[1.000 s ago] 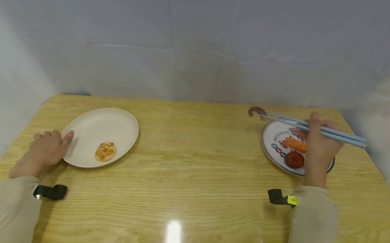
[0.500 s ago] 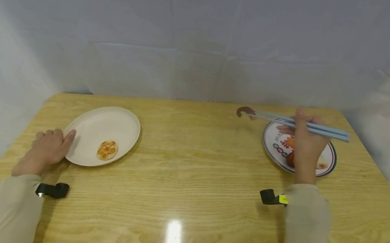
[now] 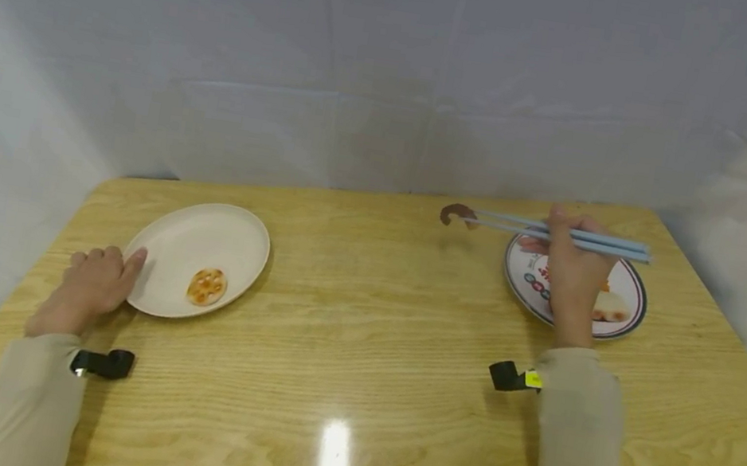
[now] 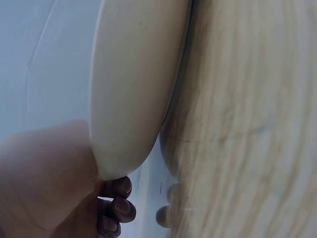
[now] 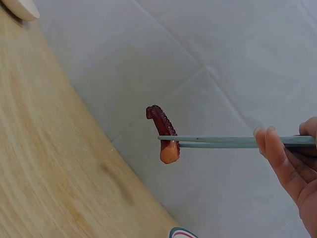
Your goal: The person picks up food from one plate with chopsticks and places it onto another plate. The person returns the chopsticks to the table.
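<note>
My right hand (image 3: 579, 276) grips a pair of light blue chopsticks (image 3: 604, 243). Pinched between their tips is a dark red, curled octopus tentacle (image 3: 457, 214) with an orange cut end, held above the table; its bumpy edge shows in the right wrist view (image 5: 164, 126). At the left, my left hand (image 3: 91, 287) holds the rim of a cream plate (image 3: 162, 242), thumb on top. Its other fingers curl below the rim in the left wrist view (image 4: 116, 206). A round, browned slice of food (image 3: 207, 286) lies on that plate.
Beneath my right hand stands a white patterned plate (image 3: 518, 283) with a dark striped rim. It bears a pale piece of food (image 3: 612, 306) and others partly hidden by the hand. White sheeting (image 3: 373, 136) hangs behind the wooden table (image 3: 345, 325).
My right hand has moved left, carrying the chopsticks and tentacle away from the patterned plate. My left hand keeps its hold on the cream plate, which looks nearly unmoved.
</note>
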`<state>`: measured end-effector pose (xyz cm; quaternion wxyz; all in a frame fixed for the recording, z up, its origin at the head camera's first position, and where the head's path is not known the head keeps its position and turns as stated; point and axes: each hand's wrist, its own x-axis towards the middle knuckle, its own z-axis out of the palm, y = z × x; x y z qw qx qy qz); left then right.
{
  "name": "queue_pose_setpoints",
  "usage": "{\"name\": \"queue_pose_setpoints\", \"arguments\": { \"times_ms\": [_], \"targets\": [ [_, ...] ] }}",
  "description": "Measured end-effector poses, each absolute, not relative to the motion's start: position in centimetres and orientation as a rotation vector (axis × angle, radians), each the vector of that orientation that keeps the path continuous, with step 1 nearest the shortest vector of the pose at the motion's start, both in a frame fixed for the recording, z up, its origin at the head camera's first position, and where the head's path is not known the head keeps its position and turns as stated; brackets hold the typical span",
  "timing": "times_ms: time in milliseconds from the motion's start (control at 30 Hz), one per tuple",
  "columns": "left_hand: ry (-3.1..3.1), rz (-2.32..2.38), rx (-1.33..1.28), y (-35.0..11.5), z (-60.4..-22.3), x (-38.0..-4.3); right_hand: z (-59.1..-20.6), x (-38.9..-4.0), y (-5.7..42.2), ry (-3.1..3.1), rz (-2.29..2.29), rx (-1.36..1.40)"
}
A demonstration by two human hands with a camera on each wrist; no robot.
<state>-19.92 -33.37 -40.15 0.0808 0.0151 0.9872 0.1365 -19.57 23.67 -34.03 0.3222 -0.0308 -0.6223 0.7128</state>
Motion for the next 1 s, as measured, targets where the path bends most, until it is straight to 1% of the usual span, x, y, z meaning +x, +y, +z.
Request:
{"name": "queue_pose_setpoints", "arguments": {
  "times_ms": [333, 733, 1000],
  "targets": [
    [2.938, 0.393, 0.007, -33.32, -40.31, -20.16, -34.03, -19.60, 23.39, -1.638, 1.868, -0.100],
    [2.940, 0.383, 0.067, -33.20, -39.95, -19.86, -34.00, -19.41, 23.24, -1.632, 1.878, -0.056],
    [2.938, 0.342, 0.089, -33.28, -39.99, -19.58, -33.89, -19.44, 22.86, -1.658, 1.859, -0.084]
  ]
}}
